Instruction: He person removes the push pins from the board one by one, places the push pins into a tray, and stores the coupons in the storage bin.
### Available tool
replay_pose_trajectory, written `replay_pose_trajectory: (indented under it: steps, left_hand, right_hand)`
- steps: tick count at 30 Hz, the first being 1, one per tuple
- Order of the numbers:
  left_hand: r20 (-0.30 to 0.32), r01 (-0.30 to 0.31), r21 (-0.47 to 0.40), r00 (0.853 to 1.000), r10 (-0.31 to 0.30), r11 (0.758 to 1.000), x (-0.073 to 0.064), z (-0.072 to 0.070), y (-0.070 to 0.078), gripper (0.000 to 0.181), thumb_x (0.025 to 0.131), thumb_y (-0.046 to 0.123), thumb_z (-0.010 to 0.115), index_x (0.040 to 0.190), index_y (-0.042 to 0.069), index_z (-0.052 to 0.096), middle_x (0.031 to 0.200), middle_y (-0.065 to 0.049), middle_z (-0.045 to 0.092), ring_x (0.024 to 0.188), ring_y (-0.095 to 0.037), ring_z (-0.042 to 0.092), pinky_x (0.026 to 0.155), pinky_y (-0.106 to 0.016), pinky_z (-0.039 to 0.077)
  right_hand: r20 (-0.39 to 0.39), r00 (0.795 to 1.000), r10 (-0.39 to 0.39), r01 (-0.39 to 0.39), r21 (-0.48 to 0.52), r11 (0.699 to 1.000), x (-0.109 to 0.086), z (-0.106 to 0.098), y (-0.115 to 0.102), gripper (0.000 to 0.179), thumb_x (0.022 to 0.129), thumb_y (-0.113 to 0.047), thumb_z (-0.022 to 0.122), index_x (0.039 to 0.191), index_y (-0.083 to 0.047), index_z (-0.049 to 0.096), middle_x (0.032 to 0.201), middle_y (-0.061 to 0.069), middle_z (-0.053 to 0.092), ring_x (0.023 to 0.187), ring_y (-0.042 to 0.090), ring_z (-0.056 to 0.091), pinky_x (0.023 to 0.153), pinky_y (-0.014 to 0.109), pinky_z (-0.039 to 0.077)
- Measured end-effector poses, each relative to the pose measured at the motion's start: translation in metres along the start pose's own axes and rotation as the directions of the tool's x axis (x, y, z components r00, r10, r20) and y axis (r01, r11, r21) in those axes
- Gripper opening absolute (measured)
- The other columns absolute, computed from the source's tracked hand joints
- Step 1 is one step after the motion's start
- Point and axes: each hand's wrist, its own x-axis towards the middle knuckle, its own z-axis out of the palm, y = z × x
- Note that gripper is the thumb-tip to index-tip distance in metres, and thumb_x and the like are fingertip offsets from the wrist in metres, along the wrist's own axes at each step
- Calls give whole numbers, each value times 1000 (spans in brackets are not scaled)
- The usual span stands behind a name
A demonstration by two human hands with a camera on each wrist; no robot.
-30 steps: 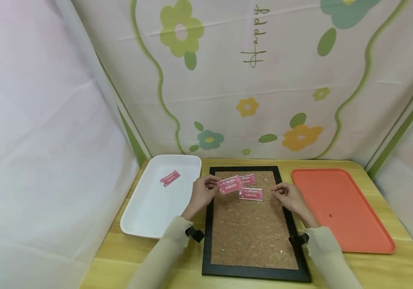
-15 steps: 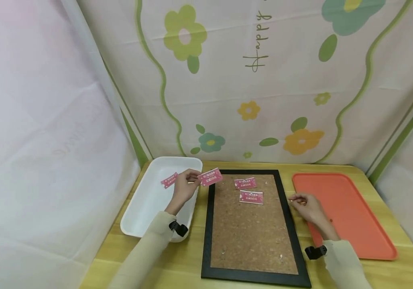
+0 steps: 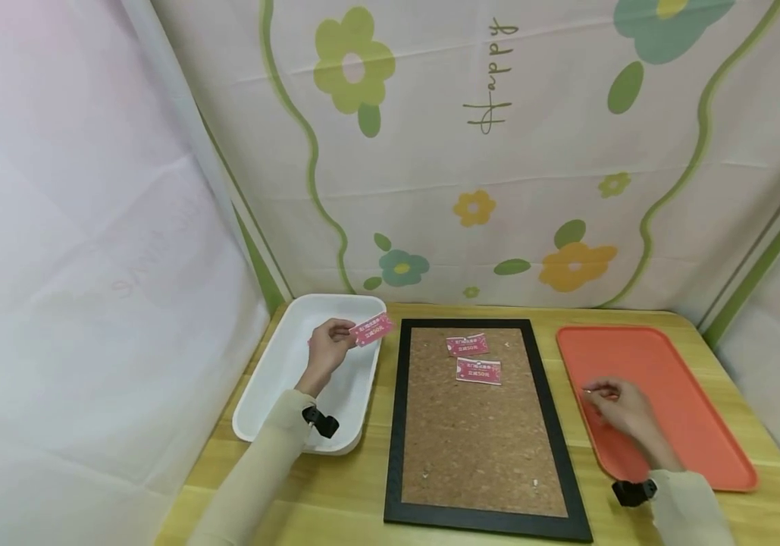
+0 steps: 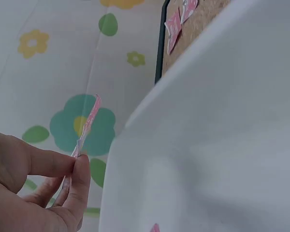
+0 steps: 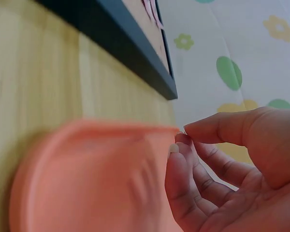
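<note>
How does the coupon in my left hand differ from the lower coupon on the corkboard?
The held coupon is pinched in the left hand near the white tray; the lower coupon lies on the corkboard. In the head view, the held coupon slants, its right end higher, while the lower coupon sits nearly level. Both are pink with white print.
</note>
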Motion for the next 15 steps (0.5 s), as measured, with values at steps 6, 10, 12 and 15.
replay_pose_trajectory:
  steps: [6,10,12,15]
  left_hand:
    - [10,134,-87,991,-134,987,15,-12,-12,30,95,-1,67,124,1,69,115,-19,67,97,-21,70,91,-39,62]
    - [4,184,-120,983,-185,975,24,-20,-26,32,94,-2,66,126,-1,68,117,-20,67,99,-22,70,92,-35,63]
    - [-11,200,-106,979,-202,974,28,-25,-33,32,94,-1,66,126,0,68,119,-21,67,99,-22,70,90,-33,63]
    - [-34,225,-79,973,-228,971,30,-32,-43,32,93,-1,65,125,-1,68,119,-22,69,95,-19,71,91,-35,63]
  right_hand:
    - [-12,1000,3,-3,-32,999,-4,-12,12,37,109,-23,53,132,5,60,109,23,68,76,20,70,61,36,59]
    - [-17,1000,-7,6,-50,999,-6,-22,19,39,109,-25,52,131,5,61,108,22,69,75,19,70,61,35,59]
    - [-19,1000,-10,9,-54,998,-7,-25,21,39,109,-26,51,130,6,61,106,21,70,74,18,70,61,35,59]
    - [-19,1000,-6,5,-68,998,-9,-29,25,39,109,-26,51,130,5,61,105,20,70,74,18,70,60,34,58]
